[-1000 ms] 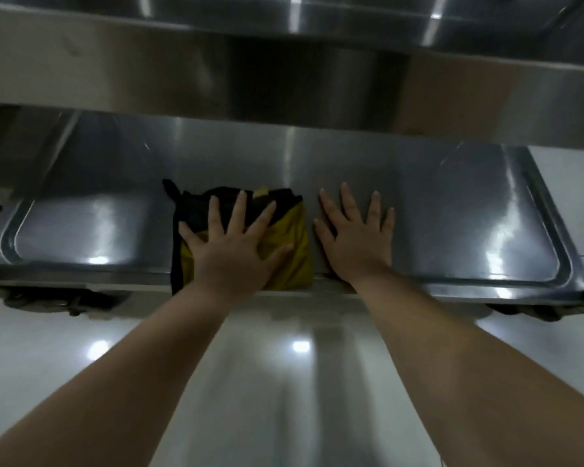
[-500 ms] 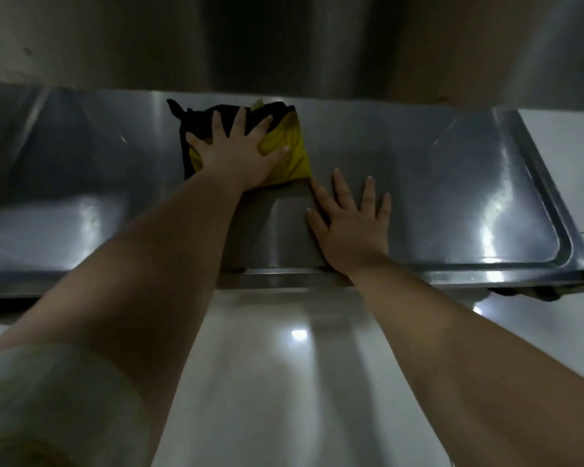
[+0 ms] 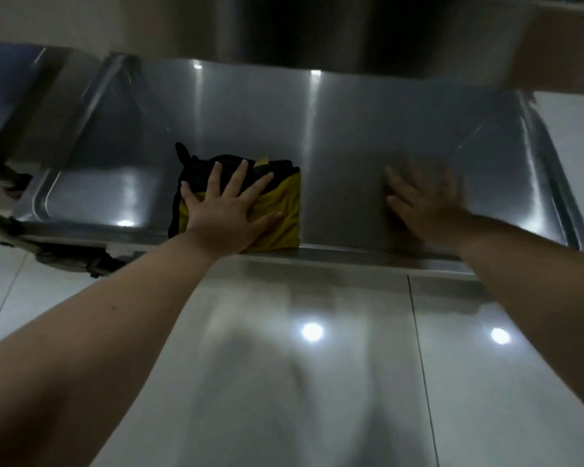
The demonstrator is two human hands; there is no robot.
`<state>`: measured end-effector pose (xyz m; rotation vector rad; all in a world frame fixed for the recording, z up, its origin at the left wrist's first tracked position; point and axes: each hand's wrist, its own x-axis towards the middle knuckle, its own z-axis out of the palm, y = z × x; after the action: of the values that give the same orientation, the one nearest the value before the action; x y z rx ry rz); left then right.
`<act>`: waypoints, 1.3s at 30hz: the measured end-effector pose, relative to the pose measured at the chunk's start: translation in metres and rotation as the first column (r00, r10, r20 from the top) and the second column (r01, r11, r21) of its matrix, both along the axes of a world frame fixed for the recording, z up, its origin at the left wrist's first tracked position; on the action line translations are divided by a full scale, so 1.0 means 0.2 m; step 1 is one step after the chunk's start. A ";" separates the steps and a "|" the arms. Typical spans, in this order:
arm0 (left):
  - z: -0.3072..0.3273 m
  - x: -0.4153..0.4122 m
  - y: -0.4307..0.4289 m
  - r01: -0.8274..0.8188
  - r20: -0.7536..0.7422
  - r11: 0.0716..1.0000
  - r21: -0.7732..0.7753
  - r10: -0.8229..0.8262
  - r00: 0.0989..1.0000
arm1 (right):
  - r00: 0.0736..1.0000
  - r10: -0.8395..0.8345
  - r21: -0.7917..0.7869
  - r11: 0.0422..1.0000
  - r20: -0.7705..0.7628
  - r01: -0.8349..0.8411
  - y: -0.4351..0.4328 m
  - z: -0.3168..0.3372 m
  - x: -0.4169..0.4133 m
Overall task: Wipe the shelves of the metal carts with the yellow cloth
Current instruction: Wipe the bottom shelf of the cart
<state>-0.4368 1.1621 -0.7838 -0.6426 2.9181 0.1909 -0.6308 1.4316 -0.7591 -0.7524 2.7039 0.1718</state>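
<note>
Head view: left hand flat on the yellow cloth at the near edge of the shelf

The yellow cloth lies folded on the lower shelf of a metal cart, left of the shelf's middle and right against its near rim. The cloth's far part and left side are black and its near right part is yellow. A small black corner sticks up at its far left.

The left hand lies on top of the cloth with the palm down. Its fingers are straight and spread and the thumb points right. It presses the cloth and does not grasp it, and the wrist crosses the near rim.

The right hand is further right over bare metal, well apart from the cloth. It is smeared by motion blur. Its fingers look stretched out and hold nothing, but whether the palm touches the shelf cannot be told.

The shelf is a shallow steel tray with rounded corners and carries streaks of reflected light. An upper shelf overhangs its far side. A dark caster shows under the near left corner. Part of another steel surface lies to the far left. Glossy pale floor tiles fill the near part of the view and mirror two round lamps.
</note>
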 end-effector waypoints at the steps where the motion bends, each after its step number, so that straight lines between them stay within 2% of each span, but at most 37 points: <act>1: 0.01 0.00 0.00 -0.003 0.019 1.000 0.010 0.002 1.000 | 0.999 -0.044 0.008 0.999 -0.004 0.044 0.15 -0.01 -0.05; 3: 0.03 0.00 0.00 -0.014 0.046 1.000 0.014 0.014 0.999 | 0.979 -0.202 -0.072 0.977 -0.033 0.200 0.39 -0.04 -0.10; 5: 0.03 -0.01 0.02 -0.037 0.032 0.999 -0.003 0.037 0.999 | 0.955 -0.291 -0.155 0.947 -0.048 0.281 0.49 -0.08 -0.09; 9: 0.03 -0.14 0.16 -0.202 0.035 0.979 0.002 0.202 0.979 | 0.957 -0.285 -0.138 0.951 -0.049 0.276 0.48 -0.12 -0.09; 11: 0.03 -0.32 0.32 -0.222 0.054 0.975 0.003 0.222 0.974 | 0.958 -0.280 -0.143 0.952 -0.060 0.270 0.49 -0.13 -0.11; 15: 0.05 -0.74 0.73 0.006 0.052 0.997 0.075 -0.010 0.999 | 0.959 -0.273 -0.129 0.956 -0.075 0.262 0.50 -0.14 -0.11; 17: 0.06 -0.82 0.90 0.106 0.069 0.992 0.075 -0.111 0.991 | 0.960 -0.275 -0.149 0.953 -0.058 0.264 0.51 -0.13 -0.12; 19: 0.06 -0.78 0.94 0.153 0.080 0.987 0.057 -0.157 0.984 | 0.961 -0.274 -0.165 0.951 -0.049 0.262 0.52 -0.12 -0.12; 22: 0.03 -0.58 0.78 0.171 0.053 0.985 0.017 -0.171 0.984 | 0.961 -0.272 -0.165 0.951 -0.048 0.261 0.52 -0.12 -0.11; 24: 0.02 -0.39 0.57 0.092 0.016 0.996 -0.005 -0.092 0.996 | 0.963 -0.265 -0.172 0.952 -0.049 0.253 0.51 -0.11 -0.11; 27: 0.02 -0.14 0.33 -0.128 -0.036 0.992 0.001 0.128 0.991 | 0.963 -0.264 -0.155 0.955 -0.061 0.252 0.50 -0.12 -0.11; 31: 0.02 -0.15 0.42 -0.268 -0.005 0.963 -0.022 0.267 0.964 | 0.963 -0.260 -0.146 0.957 -0.063 0.249 0.49 -0.13 -0.09; 34: 0.02 -0.33 0.65 -0.195 -0.007 0.981 0.004 0.195 0.981 | 0.966 -0.256 -0.153 0.957 -0.036 0.248 0.50 -0.11 -0.09; 36: 0.02 -0.42 0.79 -0.132 -0.012 0.991 0.009 0.132 0.991 | 0.972 -0.234 -0.229 0.948 -0.024 0.222 0.53 -0.09 -0.10; 39: 0.02 -0.46 0.87 -0.115 -0.011 0.993 0.009 0.115 0.993 | 0.953 -0.273 -0.333 0.917 -0.130 0.217 0.73 -0.04 -0.18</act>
<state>-0.5296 1.3361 -0.7790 -0.8123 2.8913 0.2210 -0.6666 1.5775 -0.7670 -0.4873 3.0042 -0.2762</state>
